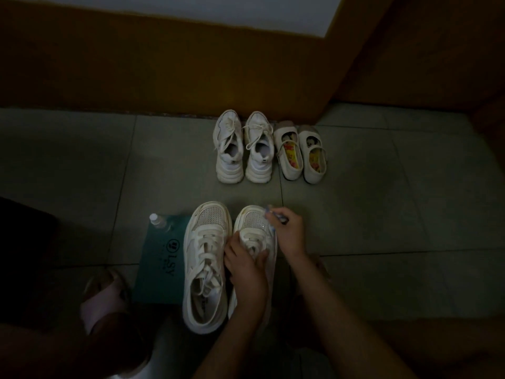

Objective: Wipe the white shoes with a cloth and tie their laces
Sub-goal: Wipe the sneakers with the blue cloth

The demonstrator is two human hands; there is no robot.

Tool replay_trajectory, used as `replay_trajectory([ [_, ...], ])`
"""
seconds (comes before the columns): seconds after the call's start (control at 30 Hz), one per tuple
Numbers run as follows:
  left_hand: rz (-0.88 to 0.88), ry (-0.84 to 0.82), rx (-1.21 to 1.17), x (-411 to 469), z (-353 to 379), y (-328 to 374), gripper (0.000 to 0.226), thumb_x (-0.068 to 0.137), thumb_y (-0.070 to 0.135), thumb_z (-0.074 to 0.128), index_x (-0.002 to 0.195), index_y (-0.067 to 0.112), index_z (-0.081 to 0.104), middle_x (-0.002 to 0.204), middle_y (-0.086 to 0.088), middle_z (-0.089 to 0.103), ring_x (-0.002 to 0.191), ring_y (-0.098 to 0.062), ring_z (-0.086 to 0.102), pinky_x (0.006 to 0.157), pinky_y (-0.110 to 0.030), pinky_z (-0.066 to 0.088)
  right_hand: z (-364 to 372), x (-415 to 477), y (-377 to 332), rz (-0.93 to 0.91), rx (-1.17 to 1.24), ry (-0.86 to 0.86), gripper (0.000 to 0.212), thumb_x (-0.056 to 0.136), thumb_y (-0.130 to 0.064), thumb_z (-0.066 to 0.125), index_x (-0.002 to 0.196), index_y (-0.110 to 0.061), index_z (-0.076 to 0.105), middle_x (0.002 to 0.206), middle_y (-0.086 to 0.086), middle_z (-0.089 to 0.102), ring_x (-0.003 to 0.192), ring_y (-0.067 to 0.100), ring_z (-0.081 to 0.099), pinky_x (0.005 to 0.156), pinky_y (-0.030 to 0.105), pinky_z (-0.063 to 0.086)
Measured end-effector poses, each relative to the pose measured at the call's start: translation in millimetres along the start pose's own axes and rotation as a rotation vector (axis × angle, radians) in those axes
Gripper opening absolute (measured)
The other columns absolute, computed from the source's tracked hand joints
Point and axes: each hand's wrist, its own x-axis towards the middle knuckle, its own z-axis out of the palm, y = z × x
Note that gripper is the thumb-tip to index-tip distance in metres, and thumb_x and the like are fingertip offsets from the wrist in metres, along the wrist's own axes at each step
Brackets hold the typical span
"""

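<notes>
Two white lace-up shoes stand side by side on the floor tiles in front of me, toes pointing away. The left shoe [205, 266] is untouched, its laces loose. My left hand [246, 266] grips the right shoe [250, 218] across its laces and tongue, thumb on the far side. My right hand [289, 233] pinches a small pale bluish cloth [270, 213] against the toe's right edge. The rear half of the right shoe is hidden under my left hand and forearm. The light is very dim.
A green packet [161, 258] with a small bottle [157, 220] on its corner lies left of the shoes. Another white sneaker pair [241, 146] and strap shoes [300, 151] stand by the orange wall. A foot in a pink slipper [101, 299] is at the lower left.
</notes>
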Motion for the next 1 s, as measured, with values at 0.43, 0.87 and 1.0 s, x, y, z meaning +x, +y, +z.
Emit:
replay_trajectory([
  [0.43,0.024,0.021,0.021,0.2,-1.8,-2.6,0.072,0.081,0.030,0.068,0.139,0.005,0.034,0.138,-0.018,0.041,0.129,-0.031,0.037,0.107,-0.034,0.026,-5.1,-60.4,26.6,0.091,0.061,0.141,0.010,0.082,-0.005,0.066,0.079,-0.015,0.065,0.084,0.009,0.068,0.077,0.016,0.063,0.071,0.022,0.048],
  [0.87,0.024,0.008,-0.085,1.5,-4.3,-4.2,0.072,0.076,0.023,0.074,0.135,0.001,0.039,0.134,-0.022,0.044,0.127,-0.035,0.038,0.105,-0.039,0.028,-24.6,-21.7,7.9,0.295,0.292,0.163,0.023,0.081,0.001,0.066,0.104,0.000,0.063,0.078,0.003,0.060,0.071,0.018,0.057,0.055,0.016,0.046],
  [1.0,0.013,0.007,-0.057,3.8,-4.1,-3.5,0.073,0.077,0.029,0.073,0.136,0.003,0.037,0.137,-0.019,0.043,0.129,-0.032,0.037,0.106,-0.038,0.027,-4.7,-5.3,-11.1,0.131,0.146,0.146,0.015,0.076,0.004,0.069,0.081,-0.004,0.057,0.068,-0.001,0.052,0.062,0.007,0.049,0.055,0.009,0.040],
])
